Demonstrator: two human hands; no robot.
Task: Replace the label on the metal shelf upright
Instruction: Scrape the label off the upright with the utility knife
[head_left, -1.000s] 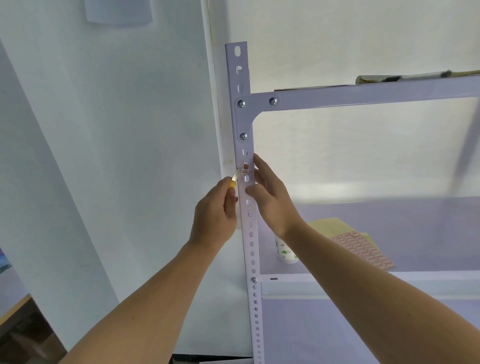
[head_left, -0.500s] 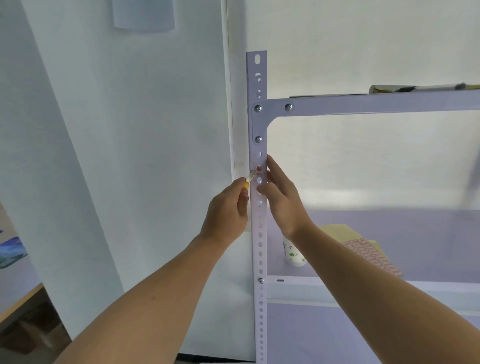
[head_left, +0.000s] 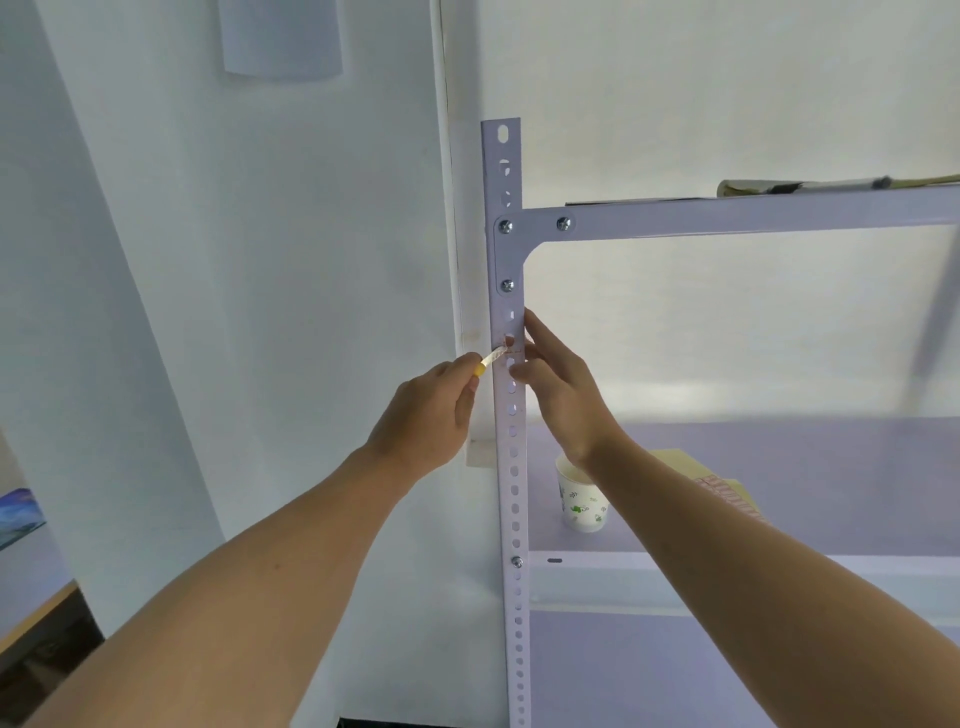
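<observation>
Removal stage, roughly the first third by my read. The metal shelf upright (head_left: 511, 467) runs vertically between the two hands, with the shelf board (head_left: 779, 561) below and beyond the right forearm. The left hand (head_left: 426, 410) sits just left of the upright, fingers curled around a small yellow-ended tool (head_left: 488, 361) whose pale tip reaches to the upright's face; I can't tell if it is a scraper or a peeled strip stuck to it. The right hand (head_left: 556, 384) is on the other side, fingers straight along the upright's right edge and thumb pressed on its face, bracing and gripping nothing. The label sheet (head_left: 727, 493), pinkish stickers on a tan backing, lies on the shelf board just past the right forearm and is not in either hand. A paper cup (head_left: 579, 499) stands under the right wrist. The old label (head_left: 509, 345) is on the upright between both sets of fingertips, just above the right thumb. It looks ragged and reddish, so partly scraped but not off. Left to do: finish clearing residue, take a new sticker, and apply it.
</observation>
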